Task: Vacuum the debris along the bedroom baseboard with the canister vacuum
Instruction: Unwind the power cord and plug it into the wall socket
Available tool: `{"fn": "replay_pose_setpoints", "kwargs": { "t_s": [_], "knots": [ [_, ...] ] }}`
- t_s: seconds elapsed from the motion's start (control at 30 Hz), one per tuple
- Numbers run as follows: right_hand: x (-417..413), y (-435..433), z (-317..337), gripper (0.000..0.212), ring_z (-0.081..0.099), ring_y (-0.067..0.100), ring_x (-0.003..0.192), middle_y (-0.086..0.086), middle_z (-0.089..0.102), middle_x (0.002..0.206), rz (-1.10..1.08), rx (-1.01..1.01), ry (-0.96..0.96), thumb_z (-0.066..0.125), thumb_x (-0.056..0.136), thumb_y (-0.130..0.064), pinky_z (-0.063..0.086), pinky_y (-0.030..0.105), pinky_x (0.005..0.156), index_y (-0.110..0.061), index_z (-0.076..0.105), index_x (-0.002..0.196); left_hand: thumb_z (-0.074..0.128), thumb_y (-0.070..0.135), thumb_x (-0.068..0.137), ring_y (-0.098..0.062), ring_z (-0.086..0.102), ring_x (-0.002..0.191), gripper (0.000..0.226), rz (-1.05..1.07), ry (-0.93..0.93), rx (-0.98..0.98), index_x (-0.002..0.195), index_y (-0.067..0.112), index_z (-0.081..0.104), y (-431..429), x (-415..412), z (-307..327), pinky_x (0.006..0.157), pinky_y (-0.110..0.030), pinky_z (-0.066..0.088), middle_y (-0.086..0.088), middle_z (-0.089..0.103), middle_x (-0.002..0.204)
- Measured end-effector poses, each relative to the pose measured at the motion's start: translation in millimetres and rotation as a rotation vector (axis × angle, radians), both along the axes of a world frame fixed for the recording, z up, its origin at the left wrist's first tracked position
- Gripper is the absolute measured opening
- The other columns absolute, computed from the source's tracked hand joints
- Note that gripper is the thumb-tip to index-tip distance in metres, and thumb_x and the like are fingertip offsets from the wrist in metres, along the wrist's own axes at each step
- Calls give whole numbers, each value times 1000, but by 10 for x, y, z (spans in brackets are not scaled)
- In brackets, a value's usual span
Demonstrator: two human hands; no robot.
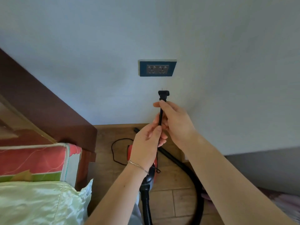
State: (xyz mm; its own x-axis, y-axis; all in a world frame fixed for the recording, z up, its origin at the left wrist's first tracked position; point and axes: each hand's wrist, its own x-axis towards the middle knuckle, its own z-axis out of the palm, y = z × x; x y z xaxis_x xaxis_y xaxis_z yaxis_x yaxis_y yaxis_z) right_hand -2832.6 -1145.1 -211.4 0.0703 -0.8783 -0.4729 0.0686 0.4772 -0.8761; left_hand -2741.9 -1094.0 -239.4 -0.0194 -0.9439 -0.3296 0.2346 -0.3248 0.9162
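black plug (164, 93) points up at the socket (157, 68), near below it and not yet in. the right hand (175, 125) pinches the cord (161, 116) right under the plug; the left hand (146, 148) pinches it lower. the red vacuum (150, 174) sits on the floor (162, 200) by the wall, half hidden by the left wrist. debris is perhaps too small to see; all vacuuming is left.

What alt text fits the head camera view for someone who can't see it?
The right hand holds a black power cord just below its black two-prong plug, left hand lower down, the plug just under a blue-framed double wall socket, not inserted. Below, a red-and-black canister vacuum sits on the wooden plank floor.
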Motion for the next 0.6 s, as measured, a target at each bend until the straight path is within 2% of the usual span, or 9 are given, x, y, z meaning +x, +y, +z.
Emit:
{"fn": "replay_pose_setpoints", "kwargs": {
  "t_s": [0.13, 0.27, 0.33, 0.4, 0.5, 0.6],
  "knots": [
    [106, -376, -106, 25, 41, 9, 41, 6, 55, 57, -33, 46, -37, 42, 99, -24, 38, 23, 44, -8, 61, 103, 47, 12, 95, -5, 57, 59, 19, -22, -52, 29, 95, 16, 65, -346, 131, -161, 61, -21, 45, 4, 64, 64],
    [207, -660, -278, 25, 41, 11, 40, 2, 52, 53, -16, 34, -12, 41, 100, -29, 35, 25, 40, -14, 60, 107, 49, 11, 94, -8, 64, 70, 17, -92, -92, 33, 102, 17, 63, -580, 221, -284, 73, -25, 54, 1, 69, 77],
    [253, -787, -355, 25, 43, 9, 44, 0, 51, 52, -20, 2, 35, 40, 100, -30, 37, 24, 46, -17, 61, 104, 49, 15, 95, -4, 67, 79, 18, -155, -207, 18, 106, 24, 59, -613, 269, -393, 82, -25, 54, 4, 70, 83],
    [277, -914, -418, 26, 43, 8, 47, -2, 50, 52, -43, -29, 59, 39, 100, -31, 35, 24, 52, -19, 62, 102, 48, 26, 95, 2, 65, 87, 13, -249, -347, 9, 98, 35, 56, -593, 335, -539, 87, -25, 52, 11, 70, 87],
    [282, -1059, -500, 25, 45, 9, 51, -1, 51, 51, -70, -44, 75, 40, 100, -32, 38, 26, 61, -20, 62, 101, 45, 28, 96, 6, 62, 90, 16, -349, -460, 29, 100, 40, 54, -477, 430, -739, 78, -12, 50, 18, 68, 94],
    [253, -1114, -566, 22, 49, 11, 53, 1, 57, 56, -80, -21, -12, 41, 100, -29, 41, 27, 63, -18, 60, 103, 46, 26, 96, 13, 59, 89, 17, -364, -542, 66, 108, 32, 57, -379, 473, -869, 72, -3, 44, 18, 68, 95]
  ]
}}
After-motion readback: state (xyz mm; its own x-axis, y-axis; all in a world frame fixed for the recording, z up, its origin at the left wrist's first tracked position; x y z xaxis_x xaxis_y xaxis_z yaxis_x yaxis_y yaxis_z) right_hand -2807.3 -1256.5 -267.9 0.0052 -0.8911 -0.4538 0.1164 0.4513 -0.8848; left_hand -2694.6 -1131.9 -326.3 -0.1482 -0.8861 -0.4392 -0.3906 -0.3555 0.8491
